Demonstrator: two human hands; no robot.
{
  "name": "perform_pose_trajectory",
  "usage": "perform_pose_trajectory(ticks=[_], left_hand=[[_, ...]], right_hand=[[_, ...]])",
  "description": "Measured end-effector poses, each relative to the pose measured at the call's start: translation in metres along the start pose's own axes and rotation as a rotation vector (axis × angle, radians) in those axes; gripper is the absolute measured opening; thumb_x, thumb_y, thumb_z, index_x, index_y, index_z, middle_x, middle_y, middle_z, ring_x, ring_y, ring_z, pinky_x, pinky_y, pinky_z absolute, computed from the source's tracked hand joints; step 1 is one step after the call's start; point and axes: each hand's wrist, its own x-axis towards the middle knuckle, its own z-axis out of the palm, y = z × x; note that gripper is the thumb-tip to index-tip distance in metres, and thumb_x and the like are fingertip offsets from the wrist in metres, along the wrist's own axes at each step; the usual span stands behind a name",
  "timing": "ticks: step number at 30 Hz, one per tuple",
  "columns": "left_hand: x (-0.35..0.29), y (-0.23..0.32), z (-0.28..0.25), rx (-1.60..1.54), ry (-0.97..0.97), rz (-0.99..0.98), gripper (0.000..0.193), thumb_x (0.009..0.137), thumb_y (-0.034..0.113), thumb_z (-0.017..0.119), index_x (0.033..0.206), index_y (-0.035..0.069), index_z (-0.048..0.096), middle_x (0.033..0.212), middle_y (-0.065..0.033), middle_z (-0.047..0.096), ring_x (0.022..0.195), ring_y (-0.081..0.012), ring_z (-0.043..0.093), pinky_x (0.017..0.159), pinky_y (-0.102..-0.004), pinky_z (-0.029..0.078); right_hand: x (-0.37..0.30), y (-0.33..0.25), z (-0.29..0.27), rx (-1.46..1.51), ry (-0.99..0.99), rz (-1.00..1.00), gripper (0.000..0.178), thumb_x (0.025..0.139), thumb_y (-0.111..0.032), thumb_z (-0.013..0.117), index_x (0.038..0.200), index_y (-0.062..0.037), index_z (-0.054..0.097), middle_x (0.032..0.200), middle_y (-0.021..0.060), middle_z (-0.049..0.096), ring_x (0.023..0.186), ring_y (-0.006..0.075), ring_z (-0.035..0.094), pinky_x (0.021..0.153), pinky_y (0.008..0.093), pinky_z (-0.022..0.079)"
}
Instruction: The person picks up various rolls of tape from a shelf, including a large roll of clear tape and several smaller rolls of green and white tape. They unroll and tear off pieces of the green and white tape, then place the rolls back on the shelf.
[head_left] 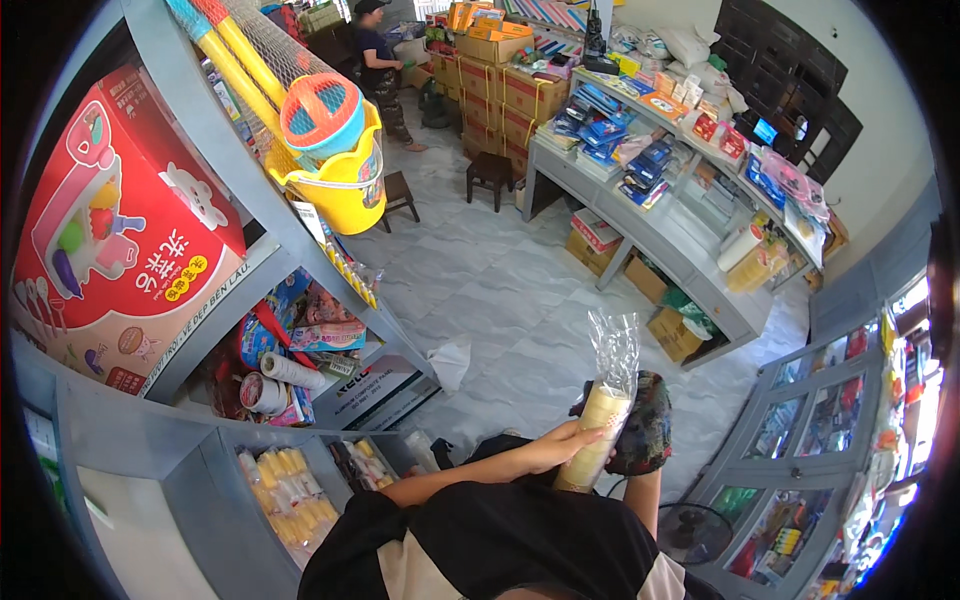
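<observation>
My left hand (pixel 568 443) is closed round a long clear plastic sleeve packed with pale yellow rolls (pixel 598 425), which look like tape. The sleeve stands nearly upright, its loose wrapper end (pixel 614 345) pointing up and away. My right forearm (pixel 644 493) rises beside the sleeve toward a dark camouflage-patterned cloth thing (pixel 645 425). That thing hides the fingers of my right hand, so their grip does not show. Similar wrapped yellow rolls (pixel 293 495) lie in a grey compartment to my left, and more sit in the compartment beside it (pixel 368 462).
At left, grey shelving (pixel 165 55) bears a red toy box (pixel 125 235) and a hanging yellow bucket (pixel 340 185). A grey counter (pixel 670 240) with packaged goods stands ahead right. Glass-door cabinets (pixel 775 470) line the right. Far back, a person (pixel 375 60) stands near stacked cartons (pixel 490 90) and stools (pixel 490 175).
</observation>
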Motion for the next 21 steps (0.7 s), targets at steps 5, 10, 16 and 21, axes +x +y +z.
perform_pose_trajectory(ticks=[5,10,16,21], left_hand=[[0.002,-0.001,-0.01,0.044,0.035,0.085,0.032,0.091,0.026,0.04,0.111,0.003,0.045,0.09,-0.0051,0.057,0.08,-0.0116,0.055,0.072,-0.0257,0.046],[0.001,0.003,-0.001,0.125,0.179,0.108,0.033,0.09,0.029,0.042,0.112,0.004,0.045,0.086,-0.0024,0.056,0.071,-0.0079,0.053,0.061,-0.0219,0.043],[-0.002,-0.013,-0.023,0.285,0.045,-0.048,0.036,0.088,0.035,0.044,0.113,0.009,0.045,0.082,0.0011,0.054,0.06,-0.0039,0.045,0.046,-0.0192,0.034],[-0.007,0.012,-0.008,0.367,0.046,-0.052,0.039,0.088,0.036,0.044,0.115,0.007,0.044,0.085,0.0005,0.052,0.067,-0.0044,0.046,0.049,-0.0189,0.036]], right_hand=[[-0.005,0.005,-0.005,-0.014,0.001,0.02,0.031,0.074,-0.018,0.057,0.102,-0.0053,0.053,0.101,0.0089,0.053,0.096,0.027,0.049,0.085,0.0354,0.04],[-0.005,0.002,0.004,0.001,-0.021,0.021,0.031,0.074,-0.017,0.057,0.103,-0.0052,0.053,0.101,0.009,0.053,0.096,0.0269,0.049,0.085,0.0353,0.04],[-0.001,-0.004,0.015,0.025,-0.049,-0.005,0.031,0.075,-0.017,0.057,0.103,-0.0051,0.053,0.102,0.009,0.053,0.096,0.0268,0.049,0.085,0.0352,0.04],[0.004,-0.004,0.016,0.037,-0.054,-0.012,0.031,0.075,-0.016,0.057,0.103,-0.0051,0.053,0.102,0.009,0.053,0.096,0.0267,0.049,0.085,0.0351,0.04]])
